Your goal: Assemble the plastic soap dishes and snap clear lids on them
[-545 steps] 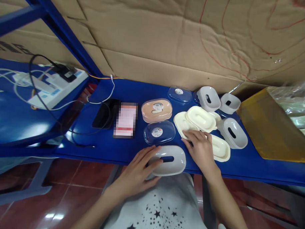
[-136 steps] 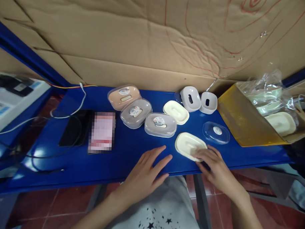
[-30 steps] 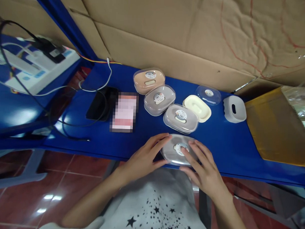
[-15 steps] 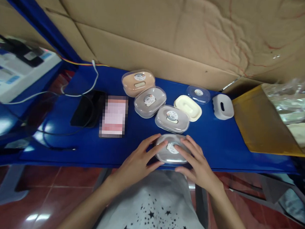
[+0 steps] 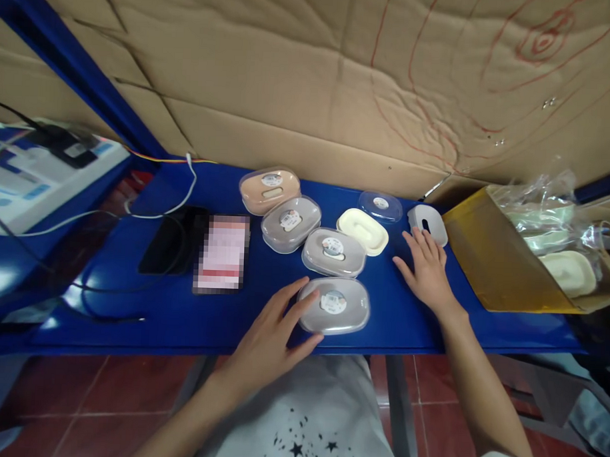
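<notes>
Near the front edge of the table lies a grey oval soap box [image 5: 349, 313] with a clear lid and a white label. My left hand [image 5: 276, 327] is at its left end, fingers spread, fingertips touching the lid and the thumb by the near edge. My right hand [image 5: 426, 273] is open over the right side, its fingertips at the near side of a grey slotted box part [image 5: 430, 219]; I cannot tell whether they touch it. Left of this hand are a cream inner tray [image 5: 362, 230] and a loose clear lid [image 5: 380, 206].
Two more lidded grey boxes [image 5: 291, 223] [image 5: 334, 253] and an orange one [image 5: 269, 190] stand behind. A phone [image 5: 221, 252], black object [image 5: 172, 240] and cables lie left. At right, a carton [image 5: 479, 254] holds bagged parts; a cardboard wall [image 5: 290, 88] rises behind.
My right hand has left the near grey soap box and moved right and forward to the slotted grey part. My left hand stays at the box. The view has shifted slightly.
</notes>
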Motion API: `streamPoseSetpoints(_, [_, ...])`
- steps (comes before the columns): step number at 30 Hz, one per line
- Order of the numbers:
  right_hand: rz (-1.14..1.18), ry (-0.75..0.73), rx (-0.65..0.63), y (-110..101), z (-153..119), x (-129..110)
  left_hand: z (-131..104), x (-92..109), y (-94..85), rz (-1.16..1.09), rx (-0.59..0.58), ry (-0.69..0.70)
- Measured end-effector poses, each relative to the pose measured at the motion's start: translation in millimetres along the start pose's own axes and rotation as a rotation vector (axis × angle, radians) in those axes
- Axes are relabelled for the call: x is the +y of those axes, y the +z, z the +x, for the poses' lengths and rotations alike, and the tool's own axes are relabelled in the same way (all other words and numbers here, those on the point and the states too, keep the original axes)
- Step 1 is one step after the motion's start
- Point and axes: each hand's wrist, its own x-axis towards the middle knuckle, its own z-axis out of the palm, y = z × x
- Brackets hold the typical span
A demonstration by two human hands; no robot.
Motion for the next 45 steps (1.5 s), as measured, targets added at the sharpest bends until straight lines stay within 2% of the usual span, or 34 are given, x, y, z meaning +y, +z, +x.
streamPoseSetpoints(5, [0.099, -0.244, -0.146, -5.2, 16.0, -29.7, 5.3, 0.3, -3.4, 0.06, 0.092, -0.016])
streamPoseSetpoints(8, [0.129, -0.259, -0.152, -6.5, 13.9, -32.1, 9.9, -1.5, -4.5, 0.12, 0.105, -0.028])
streamPoseSetpoints(10, [0.129, -0.194, -0.094, -8.0, 1.0, -26.9, 14.3, -3.9, -4.1, 0.159, 0.12, -0.033])
streamPoseSetpoints(13, [0.154, -0.121, -0.044, -14.4, -35.0, -18.9, 24.1, -8.1, -2.3, 0.215, 0.164, -0.054])
streamPoseSetpoints(17, [0.295, -0.171, -0.11, -34.2, -88.4, -28.1, 36.2, -5.3, 2.6, 0.307, 0.175, -0.092])
streamPoseSetpoints(20, [0.385, -0.253, -0.195, -50.3, -98.8, -42.9, 36.5, 9.0, 8.9, 0.358, 0.207, -0.05])
streamPoseSetpoints(22, [0.43, -0.282, -0.185, -54.2, -81.6, -43.7, 33.4, 21.3, 14.4, 0.344, 0.154, 0.092])
streamPoseSetpoints(25, [0.377, -0.221, -0.071, -42.1, -25.6, -22.0, 30.2, 35.8, 23.1, 0.302, -0.054, 0.287])
streamPoseSetpoints(27, [0.185, -0.147, -0.043, -23.4, 18.5, -0.3, 30.4, 40.5, 28.1, 0.297, -0.161, 0.323])
streamPoseSetpoints(29, [0.13, -0.102, -0.037, -3.1, 53.5, 15.6, 30.2, 41.4, 31.6, 0.289, -0.212, 0.332])
streamPoseSetpoints(31, [0.102, -0.096, -0.034, 10.7, 69.6, 20.0, 27.4, 40.1, 33.4, 0.276, -0.224, 0.331])
streamPoseSetpoints(32, [0.09, -0.099, -0.029, 13.4, 69.4, 18.1, 25.1, 39.1, 33.7, 0.268, -0.216, 0.325])
streamPoseSetpoints(34, [0.059, -0.104, -0.016, 10.5, 55.1, 8.8, 19.7, 36.6, 33.0, 0.246, -0.192, 0.319])
streamPoseSetpoints(36, [0.025, -0.09, 0.002, 0.9, 29.4, -3.0, 16.0, 34.0, 30.4, 0.217, -0.174, 0.316])
streamPoseSetpoints(40, [-0.015, 0.048, 0.018, -17.4, -23.1, -20.5, 19.6, 28.4, 21.8, 0.194, -0.174, 0.295])
streamPoseSetpoints(43, [0.127, 0.148, 0.004, -28.0, -54.3, -28.7, 25.9, 23.6, 18.0, 0.151, -0.16, 0.246])
streamPoseSetpoints(45, [0.316, 0.134, 0.002, -35.8, -73.4, -37.4, 27.8, 20.7, 17.8, 0.071, -0.145, 0.179])
